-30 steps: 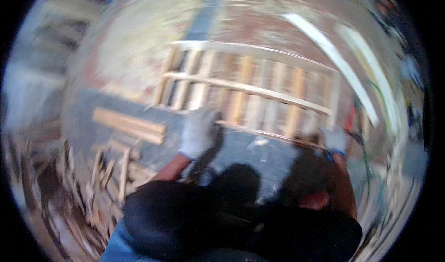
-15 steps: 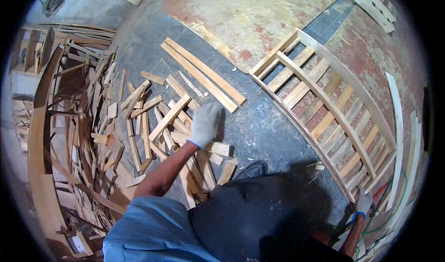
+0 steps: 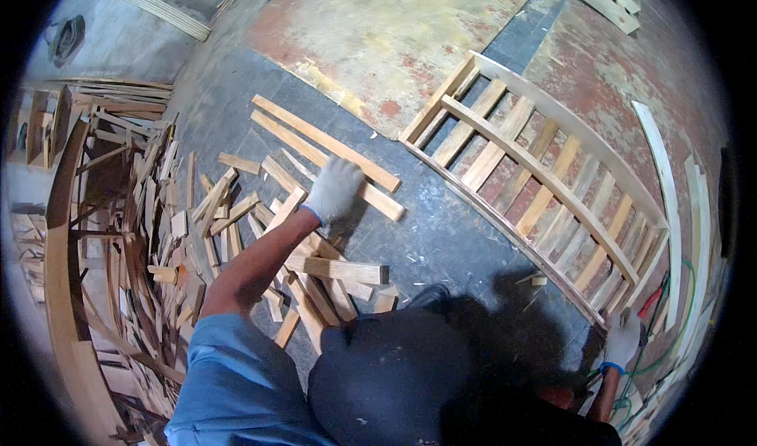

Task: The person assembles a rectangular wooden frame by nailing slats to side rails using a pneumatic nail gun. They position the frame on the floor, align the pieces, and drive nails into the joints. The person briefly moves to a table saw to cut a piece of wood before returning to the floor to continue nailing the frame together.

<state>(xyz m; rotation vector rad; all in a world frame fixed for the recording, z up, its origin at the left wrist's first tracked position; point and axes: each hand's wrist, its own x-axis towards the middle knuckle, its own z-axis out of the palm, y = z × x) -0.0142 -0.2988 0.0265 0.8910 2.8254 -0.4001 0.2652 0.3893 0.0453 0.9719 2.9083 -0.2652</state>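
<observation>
Gloved left hand reaching onto long slat

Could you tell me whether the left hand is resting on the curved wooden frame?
No, the left hand is on a long plank, apart from the frame.

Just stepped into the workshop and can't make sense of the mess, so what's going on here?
A person in white work gloves is bent over a concrete floor. The left hand reaches onto a pair of long wooden slats beside a loose pile of short offcuts. The right hand rests at the lower corner of a curved slatted wooden frame lying flat on the floor. Whether the left hand has actually gripped a slat is not clear. A green hose runs near the right hand.
</observation>
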